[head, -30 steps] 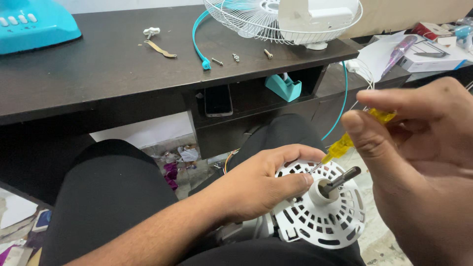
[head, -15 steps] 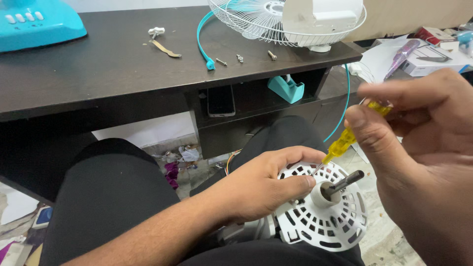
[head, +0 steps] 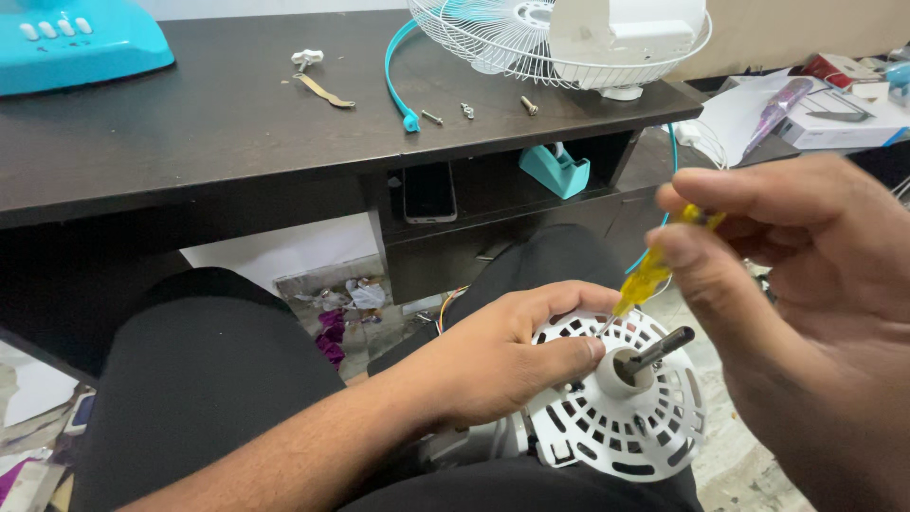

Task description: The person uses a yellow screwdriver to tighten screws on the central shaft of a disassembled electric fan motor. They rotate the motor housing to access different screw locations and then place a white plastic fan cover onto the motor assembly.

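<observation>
Your left hand (head: 502, 365) is resting on your lap and wrapping the left rim of the white vented fan motor housing (head: 621, 408), fingers curled together over its top edge, thumb lying along the face towards the centre hub. The housing is sitting on your lap, below the front edge of the dark bench (head: 237, 142), vented face tilted up towards you. Its steel shaft (head: 664, 349) is pointing up and to the right out of the hub.

Your right hand (head: 796, 322) is hovering above and to the right of the housing, thumb and fingers pinching the handle of a yellow screwdriver (head: 654, 270). The screwdriver's long axis is running from upper right down to lower left, and its tip is meeting the housing face just beside your left fingertips (head: 592, 305), left of the shaft. The right hand is the working hand; the left is only steadying.
</observation>
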